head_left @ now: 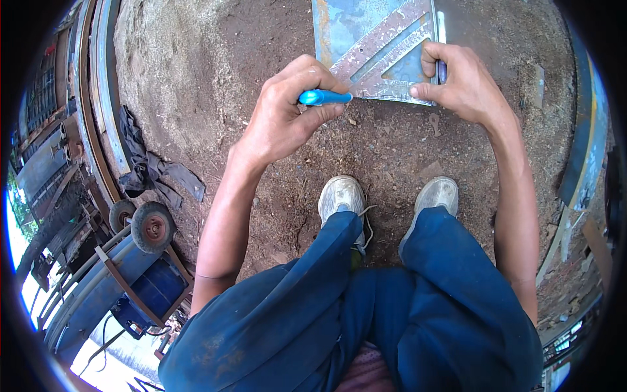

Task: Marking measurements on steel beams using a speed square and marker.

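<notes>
Left hand (pixel 282 114) closed around blue marker (pixel 323 97), tip at edge of triangular square (pixel 385 59). Right hand (pixel 457 81) pinching the square flat on steel plate (pixel 346 26). Likely risk: square sliding under loose pressure, skewing the line.

Open ground at upper left
Bare dirt (pixel 196 78) is left free; lower left is blocked by a wheeled cart (pixel 140 274) and dark rags (pixel 153 170).

A triangular square (pixel 385 59) lies on the metal sheet (pixel 346 23); shoes (pixel 343 199) stand behind the sheet, a cart (pixel 140 274) far left.
</notes>
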### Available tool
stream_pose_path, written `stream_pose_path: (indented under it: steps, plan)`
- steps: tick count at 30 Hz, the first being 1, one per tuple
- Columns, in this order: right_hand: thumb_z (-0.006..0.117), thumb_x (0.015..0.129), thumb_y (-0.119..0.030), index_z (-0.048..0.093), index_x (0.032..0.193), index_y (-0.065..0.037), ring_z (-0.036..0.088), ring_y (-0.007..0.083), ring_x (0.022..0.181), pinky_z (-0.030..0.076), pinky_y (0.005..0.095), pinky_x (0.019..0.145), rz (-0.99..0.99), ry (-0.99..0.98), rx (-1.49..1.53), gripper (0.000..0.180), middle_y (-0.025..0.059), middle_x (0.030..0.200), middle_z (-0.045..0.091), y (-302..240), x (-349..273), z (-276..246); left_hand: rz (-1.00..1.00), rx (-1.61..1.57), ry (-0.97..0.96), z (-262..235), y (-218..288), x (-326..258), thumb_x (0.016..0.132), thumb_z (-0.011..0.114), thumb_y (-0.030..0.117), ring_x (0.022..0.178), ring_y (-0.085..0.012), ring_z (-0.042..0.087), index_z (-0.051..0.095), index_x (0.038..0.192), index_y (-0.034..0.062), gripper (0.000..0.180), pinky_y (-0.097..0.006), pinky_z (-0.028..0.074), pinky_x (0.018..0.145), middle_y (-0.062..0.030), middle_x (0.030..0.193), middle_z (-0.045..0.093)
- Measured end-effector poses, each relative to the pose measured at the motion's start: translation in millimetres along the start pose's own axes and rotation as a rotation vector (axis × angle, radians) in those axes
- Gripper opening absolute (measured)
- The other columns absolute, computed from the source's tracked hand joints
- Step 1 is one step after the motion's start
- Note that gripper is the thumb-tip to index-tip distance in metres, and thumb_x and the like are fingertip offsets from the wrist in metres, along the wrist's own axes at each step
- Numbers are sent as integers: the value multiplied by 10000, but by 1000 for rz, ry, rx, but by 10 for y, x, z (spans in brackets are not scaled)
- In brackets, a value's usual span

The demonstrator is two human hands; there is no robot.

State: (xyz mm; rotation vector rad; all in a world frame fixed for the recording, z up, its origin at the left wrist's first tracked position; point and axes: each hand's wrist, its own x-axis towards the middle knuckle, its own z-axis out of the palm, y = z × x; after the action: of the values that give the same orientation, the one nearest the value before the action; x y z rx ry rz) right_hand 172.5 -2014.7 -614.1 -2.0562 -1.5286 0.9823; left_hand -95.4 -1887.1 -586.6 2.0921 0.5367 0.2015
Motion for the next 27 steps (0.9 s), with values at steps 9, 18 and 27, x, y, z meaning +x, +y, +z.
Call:
stream_pose_path:
  steps: [9, 18, 27]
  plan:
    - [896, 716, -179, 596, 814, -30, 665, 254, 731, 503, 432, 696, 3, -27, -14, 349, 128, 746, 665, 12, 6, -24, 103, 47, 50, 144, 35, 9, 815, 834, 56, 882, -223, 660, 748, 1018, 33, 222, -357, 531, 759, -80, 939, 648]
    - [889, 720, -180, 589, 811, -24, 664, 249, 725, 503, 431, 690, 16, -16, 5, 350, 126, 745, 664, 3, -2, -14, 101, 130, 139, 277, 51, -108, 825, 801, 13, 849, -297, 686, 697, 1022, 40, 225, -400, 568, 721, -107, 948, 626]
    - [896, 713, -184, 589, 813, -26, 659, 251, 722, 499, 429, 687, -30, 16, 16, 360, 120, 739, 654, 44, 2, 24, 26, 171, 254, 203, 15, -211, 821, 811, 16, 819, -254, 675, 714, 984, 26, 190, -368, 545, 689, -108, 906, 630]
